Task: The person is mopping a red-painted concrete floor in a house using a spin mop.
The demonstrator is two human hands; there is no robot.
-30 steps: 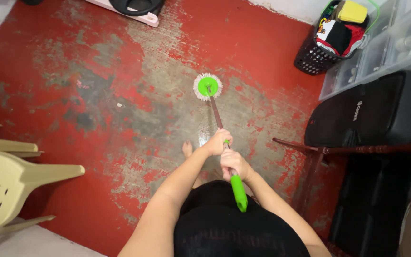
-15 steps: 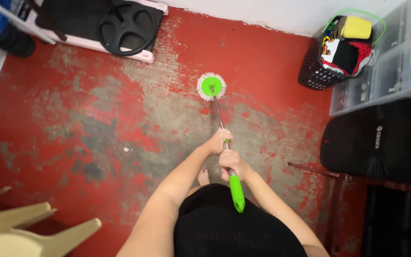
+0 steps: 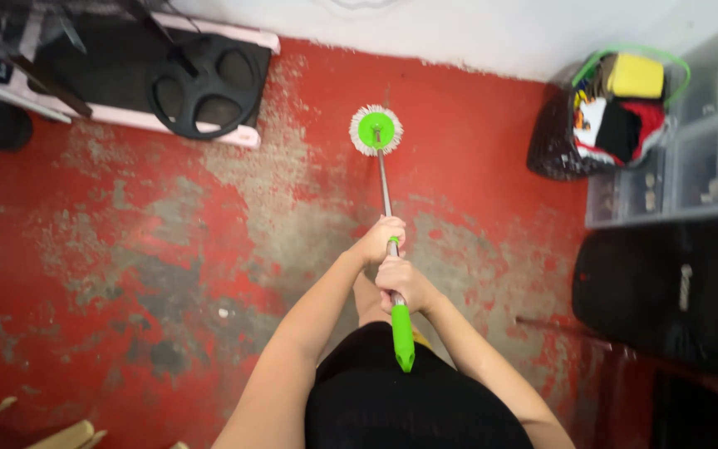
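Both my hands grip a mop handle (image 3: 386, 192) of bare metal with a green grip end (image 3: 402, 335). My left hand (image 3: 381, 237) is the forward one, wrapped around the shaft. My right hand (image 3: 405, 286) holds just behind it, at the top of the green grip. The round mop head (image 3: 376, 130), green disc with pale fringe, rests on the worn red floor (image 3: 168, 249) well ahead of me, close to the white wall.
A black wheel-shaped thing (image 3: 207, 85) lies on a pink-edged board at the back left. At the right stand a dark basket of clothes (image 3: 608, 116), clear plastic drawers (image 3: 691, 158) and a black case (image 3: 666, 291). Beige chair parts (image 3: 68, 434) show at the bottom left.
The mop head has slid forward, away from me and toward the wall. My view has shifted forward too, and the beige chair has almost left the frame.
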